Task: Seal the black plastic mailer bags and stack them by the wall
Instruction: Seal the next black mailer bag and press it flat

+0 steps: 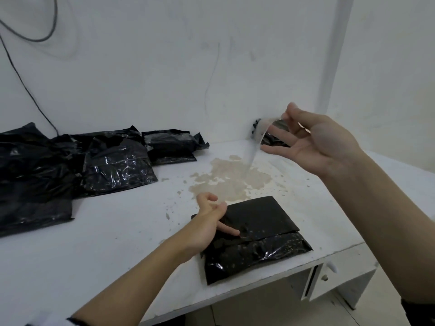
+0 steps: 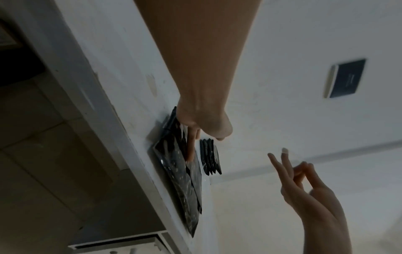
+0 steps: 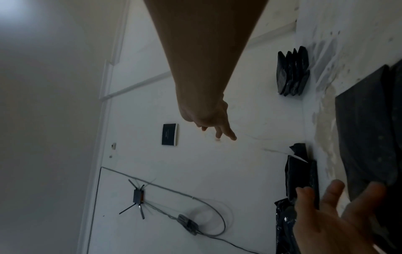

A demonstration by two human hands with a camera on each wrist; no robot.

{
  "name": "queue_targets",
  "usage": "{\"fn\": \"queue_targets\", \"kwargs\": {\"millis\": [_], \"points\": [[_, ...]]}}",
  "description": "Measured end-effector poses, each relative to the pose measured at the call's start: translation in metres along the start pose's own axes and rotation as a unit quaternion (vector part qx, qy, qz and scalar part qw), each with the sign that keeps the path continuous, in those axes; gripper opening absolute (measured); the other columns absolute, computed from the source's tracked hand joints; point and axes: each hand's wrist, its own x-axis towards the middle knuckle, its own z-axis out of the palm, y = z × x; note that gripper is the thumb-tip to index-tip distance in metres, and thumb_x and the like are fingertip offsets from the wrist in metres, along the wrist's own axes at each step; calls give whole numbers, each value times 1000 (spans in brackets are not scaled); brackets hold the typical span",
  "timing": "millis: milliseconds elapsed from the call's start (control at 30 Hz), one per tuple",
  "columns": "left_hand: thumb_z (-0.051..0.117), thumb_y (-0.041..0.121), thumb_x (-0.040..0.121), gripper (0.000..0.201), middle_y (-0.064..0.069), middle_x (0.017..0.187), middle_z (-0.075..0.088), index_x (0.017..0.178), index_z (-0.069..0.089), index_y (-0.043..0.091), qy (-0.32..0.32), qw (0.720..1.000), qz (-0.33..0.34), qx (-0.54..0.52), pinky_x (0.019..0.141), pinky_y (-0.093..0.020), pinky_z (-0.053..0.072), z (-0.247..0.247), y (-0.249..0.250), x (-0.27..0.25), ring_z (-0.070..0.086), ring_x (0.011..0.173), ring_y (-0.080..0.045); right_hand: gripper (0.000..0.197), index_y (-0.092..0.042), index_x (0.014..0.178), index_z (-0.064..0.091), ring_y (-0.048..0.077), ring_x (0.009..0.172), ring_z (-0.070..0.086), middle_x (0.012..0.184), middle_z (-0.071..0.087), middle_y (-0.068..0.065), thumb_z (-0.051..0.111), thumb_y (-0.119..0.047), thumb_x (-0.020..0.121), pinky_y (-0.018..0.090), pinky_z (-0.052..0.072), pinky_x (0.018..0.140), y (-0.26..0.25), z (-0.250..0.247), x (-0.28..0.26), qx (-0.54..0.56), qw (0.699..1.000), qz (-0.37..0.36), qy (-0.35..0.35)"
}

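Observation:
A black mailer bag (image 1: pixel 256 236) lies flat near the front edge of the white table (image 1: pixel 106 243), its flap folded over. My left hand (image 1: pixel 216 215) rests on its left side, one straight finger (image 2: pixel 191 147) pressing the flap edge and the thumb and forefinger loosely curled above it. Raised over the back right of the table, my right hand (image 1: pixel 292 128) pinches a thin translucent liner strip (image 1: pixel 255 147) that hangs down, the other fingers spread. Behind that hand a small stack of sealed bags (image 3: pixel 292 72) stands against the wall.
A loose pile of black bags (image 1: pixel 70 170) covers the left back of the table. A beige stain (image 1: pixel 230 182) marks the middle. A cable (image 1: pixel 28 90) runs down the wall. A drawer unit (image 1: pixel 324 276) sits under the right edge.

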Motion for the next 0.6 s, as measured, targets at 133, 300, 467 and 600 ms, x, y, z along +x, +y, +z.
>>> {"fn": "queue_targets", "kwargs": {"millis": [133, 300, 467, 600], "points": [[14, 52, 100, 39, 2, 119, 53, 122, 27, 23, 16, 991, -66, -112, 116, -43, 13, -5, -2, 5, 72, 87, -21, 14, -11, 78, 59, 26, 90, 72, 59, 58, -2, 60, -15, 92, 58, 51, 76, 4, 5, -5, 11, 999, 20, -30], [12, 58, 97, 60, -5, 128, 52, 120, 47, 16, 7, 980, -102, -172, 109, -41, 17, -9, 2, 6, 72, 90, -26, 15, -11, 77, 59, 27, 90, 71, 62, 59, -1, 60, -14, 91, 58, 51, 75, 9, 11, -12, 10, 998, 41, -49], [23, 45, 103, 51, 3, 129, 52, 116, 57, 10, -10, 982, -99, -159, 113, -42, 4, -8, 5, -1, 71, 94, -17, 14, -11, 77, 60, 29, 92, 71, 62, 58, -1, 60, -14, 91, 60, 50, 78, 14, 18, -16, 10, 997, 59, -51], [33, 38, 103, 46, -2, 132, 53, 124, 53, 2, -4, 980, -81, -183, 109, -30, 26, -10, 3, -1, 71, 94, -17, 14, -11, 76, 59, 30, 93, 71, 63, 58, -1, 61, -13, 90, 61, 49, 78, 15, 20, -19, 6, 997, 65, -47]]}}
